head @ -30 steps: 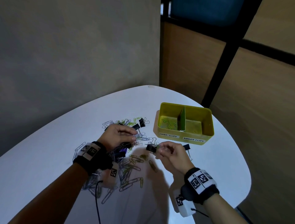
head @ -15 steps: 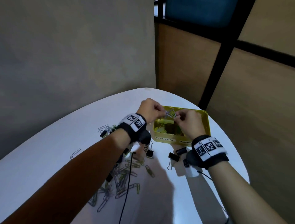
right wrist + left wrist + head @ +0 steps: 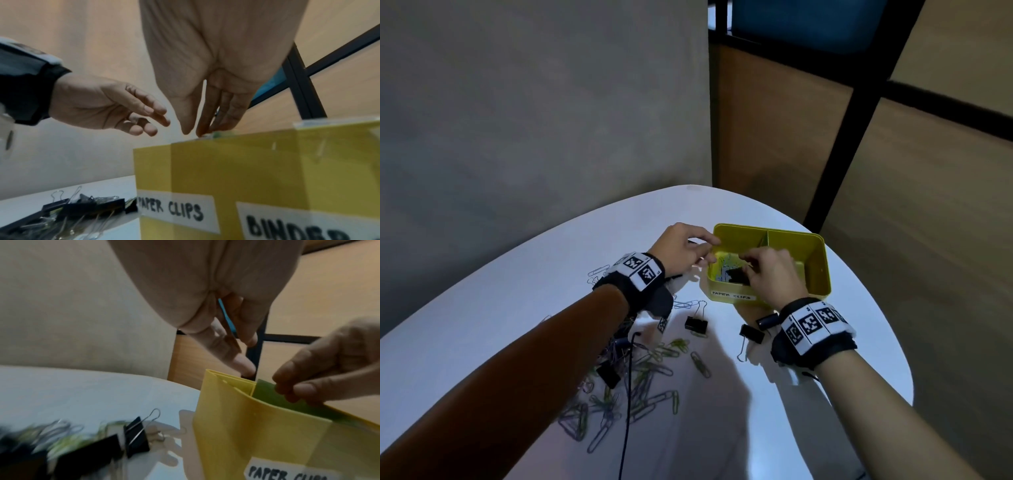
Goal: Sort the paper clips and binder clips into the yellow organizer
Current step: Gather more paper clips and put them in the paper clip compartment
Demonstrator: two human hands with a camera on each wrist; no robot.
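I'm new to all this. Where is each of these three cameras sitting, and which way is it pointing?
Head: worn on the head, looking forward and down at the table; shows both forearms, left hand and right hand.
Left wrist: under the left palm, looking along its fingers toward the yellow organizer.
Right wrist: under the right palm, facing the organizer's labels; the left hand shows too.
All three share the organizer and black binder clips.

The white desk (image 3: 493,308) has a rounded far edge. A yellow organizer (image 3: 816,270) stands near its far right edge. Loose paper clips (image 3: 640,387) lie scattered toward the near left, with black binder clips (image 3: 695,323) between them and the organizer.
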